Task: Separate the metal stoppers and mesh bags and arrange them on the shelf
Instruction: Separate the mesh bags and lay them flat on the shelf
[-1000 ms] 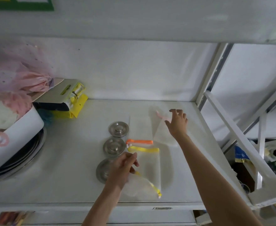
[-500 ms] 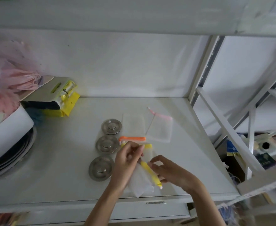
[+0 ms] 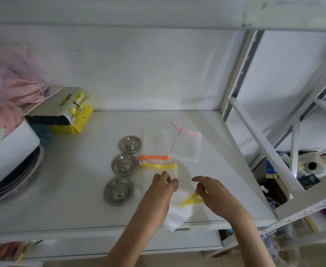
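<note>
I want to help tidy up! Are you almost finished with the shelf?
Nearly. Three stoppers already sit in a column, and three bags lie flat beside them: orange, yellow and pink. Both the left hand and the right hand hold the last bag. It still needs laying flat.

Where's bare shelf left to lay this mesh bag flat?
Bare shelf lies right of the pink-trimmed bag up to the post, and left of the three stoppers toward the white tub. The middle is crowded: both hands hold a yellow-trimmed bag there.
</note>
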A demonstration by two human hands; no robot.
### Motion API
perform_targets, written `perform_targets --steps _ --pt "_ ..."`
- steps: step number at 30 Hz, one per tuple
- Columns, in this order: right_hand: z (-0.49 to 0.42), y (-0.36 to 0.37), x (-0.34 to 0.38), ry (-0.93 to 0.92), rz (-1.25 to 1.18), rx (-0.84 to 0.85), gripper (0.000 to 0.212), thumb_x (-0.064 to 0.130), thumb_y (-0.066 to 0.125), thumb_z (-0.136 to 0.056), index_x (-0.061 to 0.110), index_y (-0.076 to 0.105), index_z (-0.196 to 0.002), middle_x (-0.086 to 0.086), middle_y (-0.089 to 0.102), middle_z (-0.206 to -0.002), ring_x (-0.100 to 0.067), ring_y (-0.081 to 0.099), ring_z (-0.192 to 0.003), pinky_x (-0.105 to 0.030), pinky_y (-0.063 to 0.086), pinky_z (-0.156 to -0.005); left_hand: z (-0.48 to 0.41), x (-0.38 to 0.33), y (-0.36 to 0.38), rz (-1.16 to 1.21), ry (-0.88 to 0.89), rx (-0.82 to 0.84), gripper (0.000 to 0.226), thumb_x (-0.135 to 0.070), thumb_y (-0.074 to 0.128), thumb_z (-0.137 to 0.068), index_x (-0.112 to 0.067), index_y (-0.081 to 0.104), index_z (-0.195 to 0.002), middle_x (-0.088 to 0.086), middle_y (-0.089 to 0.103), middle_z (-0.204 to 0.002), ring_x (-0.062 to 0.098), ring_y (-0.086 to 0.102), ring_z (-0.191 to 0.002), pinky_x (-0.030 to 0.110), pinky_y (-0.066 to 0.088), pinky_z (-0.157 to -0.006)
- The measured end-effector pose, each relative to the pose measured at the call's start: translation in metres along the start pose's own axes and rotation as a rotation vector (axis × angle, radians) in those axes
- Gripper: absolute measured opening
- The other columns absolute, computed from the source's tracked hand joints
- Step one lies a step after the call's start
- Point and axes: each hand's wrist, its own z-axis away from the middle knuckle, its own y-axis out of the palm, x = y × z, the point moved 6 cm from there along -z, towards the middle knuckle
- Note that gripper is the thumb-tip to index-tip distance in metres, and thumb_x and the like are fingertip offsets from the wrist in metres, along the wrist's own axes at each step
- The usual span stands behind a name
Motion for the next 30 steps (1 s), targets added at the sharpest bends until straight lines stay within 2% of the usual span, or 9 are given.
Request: perform_targets --steps 3,7,9,12,18,22,25,27,30 --pt "-0.001 0.005 -0.004 -0.016 0.22 0.0 0.046 -0.008 0.035 -0.091 0.013 0.047 -0.13 -0.007 0.052 -0.115 -0.019 0.048 -0.107 -0.025 0.044 -0.089 0.003 -0.005 0.006 0.001 -0.048 0.037 0.039 0.016 0.046 -0.076 -0.016 0.05 -0.099 0.004 0.044 -0.107 0.02 0.042 -0.097 0.037 0.051 -0.074" --pt "-0.005 -0.01 0.006 -0.123 0.368 -0.179 0.059 -0.024 0.039 -0.071 0.013 0.054 -0.115 -0.005 0.044 -0.113 -0.022 0.043 -0.103 -0.021 0.035 -0.081 0.003 -0.015 0.006 0.171 -0.069 0.09 0.021 -0.003 0.046 -0.089 -0.018 0.052 -0.104 0.004 0.05 -0.107 0.016 0.051 -0.092 0.03 0.046 -0.081" --pt "-0.016 -0.017 0.007 -0.143 0.429 -0.242 0.061 -0.024 0.043 -0.067 0.015 0.054 -0.113 -0.006 0.047 -0.114 -0.025 0.046 -0.104 -0.025 0.032 -0.09 0.001 -0.011 0.004 0.195 -0.095 0.081 0.016 -0.009 0.046 -0.09 -0.018 0.052 -0.102 0.006 0.053 -0.104 0.024 0.058 -0.093 0.035 0.048 -0.082" --pt "-0.046 -0.018 0.005 -0.136 0.503 -0.313 0.056 -0.019 0.053 -0.069 0.017 0.057 -0.112 -0.007 0.055 -0.109 -0.029 0.053 -0.104 -0.036 0.032 -0.103 -0.005 0.006 0.01 0.002 -0.152 0.085 0.018 -0.008 0.043 -0.089 -0.014 0.05 -0.105 0.01 0.052 -0.107 0.03 0.053 -0.1 0.04 0.047 -0.08" --pt "-0.048 -0.012 -0.006 -0.031 0.276 -0.502 0.043 -0.009 0.062 -0.077 0.013 0.059 -0.113 -0.013 0.058 -0.117 -0.035 0.055 -0.105 -0.045 0.047 -0.09 -0.015 0.031 0.031 -0.256 -0.172 0.122 0.044 -0.019 0.042 -0.093 -0.014 0.029 -0.135 0.011 0.032 -0.144 0.03 0.029 -0.133 0.039 0.038 -0.097" --pt "-0.029 0.023 -0.019 0.03 0.181 -0.315 0.039 0.017 0.052 -0.092 0.013 0.046 -0.131 -0.012 0.044 -0.139 -0.032 0.042 -0.125 -0.041 0.04 -0.1 -0.01 0.046 0.049 -0.273 -0.172 0.19 0.053 -0.035 0.034 -0.095 -0.02 0.02 -0.145 0.011 0.02 -0.156 0.03 0.021 -0.142 0.042 0.03 -0.111" --pt "-0.019 0.051 -0.026 -0.011 0.189 -0.105 0.057 0.036 0.047 -0.095 0.022 0.023 -0.145 -0.002 0.018 -0.157 -0.022 0.015 -0.145 -0.034 0.019 -0.116 -0.002 0.053 0.054 -0.299 -0.152 0.168 0.049 -0.045 0.054 -0.079 -0.022 0.058 -0.122 0.013 0.062 -0.128 0.031 0.063 -0.112 0.041 0.056 -0.083" --pt "-0.012 0.047 -0.034 -0.028 0.215 -0.09 0.056 0.035 0.045 -0.096 0.028 0.022 -0.145 0.003 0.014 -0.158 -0.017 0.011 -0.146 -0.031 0.014 -0.118 0.002 0.056 0.055 -0.329 -0.149 0.142 0.058 -0.046 0.077 -0.062 -0.024 0.064 -0.114 0.01 0.069 -0.117 0.028 0.068 -0.102 0.038 0.059 -0.073" --pt "-0.003 0.039 -0.042 -0.029 0.245 -0.113 0.053 0.036 0.047 -0.095 0.027 0.028 -0.143 0.002 0.019 -0.157 -0.018 0.014 -0.145 -0.033 0.014 -0.118 0.003 0.057 0.054 -0.347 -0.105 0.1 0.061 -0.045 0.079 -0.059 -0.023 0.063 -0.115 0.007 0.07 -0.116 0.027 0.068 -0.102 0.038 0.06 -0.072"
